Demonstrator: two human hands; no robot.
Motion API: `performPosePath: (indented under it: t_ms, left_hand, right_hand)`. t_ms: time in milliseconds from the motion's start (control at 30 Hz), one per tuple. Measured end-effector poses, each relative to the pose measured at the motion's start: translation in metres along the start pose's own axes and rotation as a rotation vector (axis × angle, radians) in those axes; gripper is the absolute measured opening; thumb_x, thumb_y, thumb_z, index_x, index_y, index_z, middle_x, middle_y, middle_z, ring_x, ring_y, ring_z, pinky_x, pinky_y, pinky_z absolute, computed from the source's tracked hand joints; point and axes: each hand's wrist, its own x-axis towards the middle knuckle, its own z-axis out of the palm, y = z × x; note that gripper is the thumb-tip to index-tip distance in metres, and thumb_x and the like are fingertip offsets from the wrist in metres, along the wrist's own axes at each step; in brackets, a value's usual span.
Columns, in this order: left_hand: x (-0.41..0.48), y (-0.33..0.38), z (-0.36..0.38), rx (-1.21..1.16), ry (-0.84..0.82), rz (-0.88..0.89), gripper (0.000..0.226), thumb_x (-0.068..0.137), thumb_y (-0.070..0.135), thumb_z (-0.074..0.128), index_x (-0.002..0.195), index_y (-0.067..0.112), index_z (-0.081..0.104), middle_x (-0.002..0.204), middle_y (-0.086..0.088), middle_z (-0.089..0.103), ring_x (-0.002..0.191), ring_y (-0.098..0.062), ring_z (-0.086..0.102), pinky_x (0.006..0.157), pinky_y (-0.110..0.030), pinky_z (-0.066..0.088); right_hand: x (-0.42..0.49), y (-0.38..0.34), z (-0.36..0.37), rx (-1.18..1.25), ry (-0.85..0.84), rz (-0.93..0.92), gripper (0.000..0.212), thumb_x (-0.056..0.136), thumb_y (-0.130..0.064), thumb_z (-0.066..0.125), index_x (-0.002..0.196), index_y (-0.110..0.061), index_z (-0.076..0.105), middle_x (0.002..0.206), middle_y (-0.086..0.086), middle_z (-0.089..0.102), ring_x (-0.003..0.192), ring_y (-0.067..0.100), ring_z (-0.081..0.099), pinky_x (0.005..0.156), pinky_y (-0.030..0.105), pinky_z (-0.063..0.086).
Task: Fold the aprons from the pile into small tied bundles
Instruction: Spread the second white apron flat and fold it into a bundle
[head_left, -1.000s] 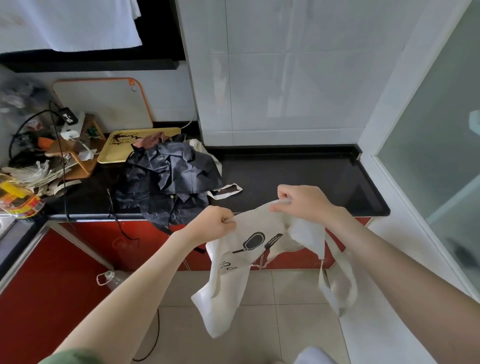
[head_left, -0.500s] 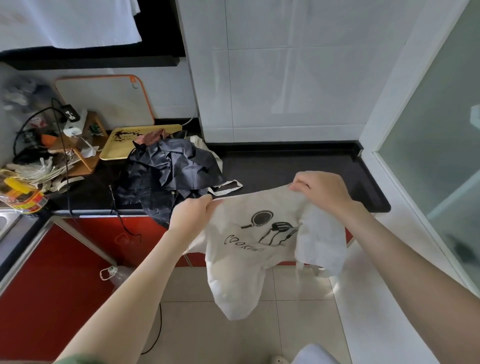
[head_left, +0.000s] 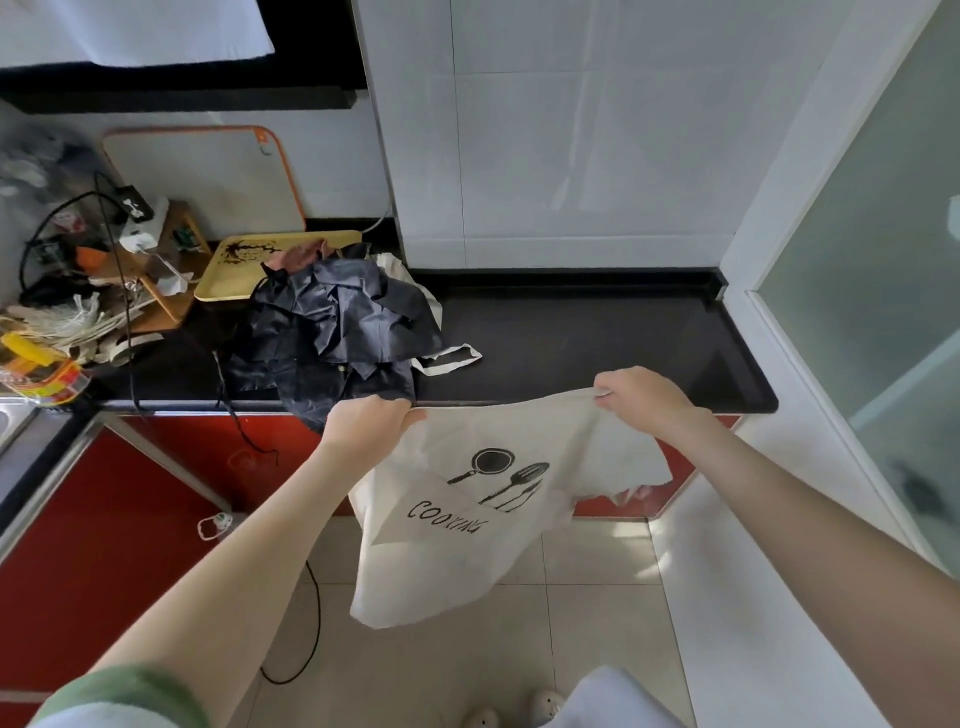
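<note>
Cream was the colour of the apron (head_left: 483, 509) that hung in the air just in front of the black counter (head_left: 597, 338), a little below its front edge. It had a pan, a spoon and a fork drawn on it, and the word COOKING. The left hand (head_left: 366, 423) gripped one top corner of the apron, with its fingers curled tight round the cloth. The right hand (head_left: 636, 397) pinched the other top corner. The top edge was stretched between the two hands. The rest of the apron hung down loose toward the floor, in front of the red cupboard doors (head_left: 130, 519) under the counter.

On the left part of the counter lay the pile (head_left: 337, 332) of aprons, dark and crumpled. Part of the pile drooped over the counter's front edge, just beside the left hand. A white strap (head_left: 451, 365) stuck out of the pile onto the counter top. Behind the pile, at the back of the counter, lay a yellow tray (head_left: 228, 275). A white board (head_left: 208, 182) with an orange rim leaned on the wall above it. At the far left end of the counter was a jumble of wires and small things, too messy to tell apart. A black cable (head_left: 318, 623) looped on the floor below the counter.
</note>
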Motion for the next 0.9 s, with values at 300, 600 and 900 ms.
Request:
performPosePath:
  t_ms: [300, 600, 900]
  left_hand:
    - [-0.005, -0.025, -0.004, -0.011, 0.109, -0.069, 0.042, 0.102, 0.049, 0.028, 0.092, 0.017, 0.054, 0.063, 0.005, 0.052, 0.064, -0.024, 0.059, 0.053, -0.029, 0.039]
    - [0.006, -0.004, 0.004, -0.162, -0.009, -0.096, 0.048, 0.101, 0.05, 0.025, 0.096, 0.018, 0.06, 0.089, -0.004, 0.066, 0.089, -0.028, 0.064, 0.069, -0.032, 0.043]
    - [0.034, -0.013, -0.038, -0.432, 0.213, -0.3, 0.05, 0.101, 0.051, 0.028, 0.094, 0.016, 0.063, 0.084, -0.006, 0.064, 0.078, -0.027, 0.06, 0.063, -0.033, 0.043]
  right_hand:
    - [0.002, 0.01, -0.025, 0.299, 0.17, 0.051, 0.015, 0.089, -0.008, 0.052, 0.077, -0.012, 0.061, 0.077, 0.002, 0.061, 0.079, 0.024, 0.058, 0.066, 0.036, 0.048]
    - [0.004, 0.013, 0.002, 0.322, 0.363, 0.217, 0.029, 0.096, -0.013, 0.044, 0.07, -0.026, 0.046, 0.068, 0.002, 0.05, 0.075, 0.029, 0.048, 0.071, 0.038, 0.034]
    - [0.029, -0.022, -0.024, 0.899, 0.265, 0.295, 0.019, 0.099, -0.017, 0.043, 0.081, -0.013, 0.049, 0.092, 0.011, 0.06, 0.091, 0.031, 0.067, 0.083, 0.045, 0.054]
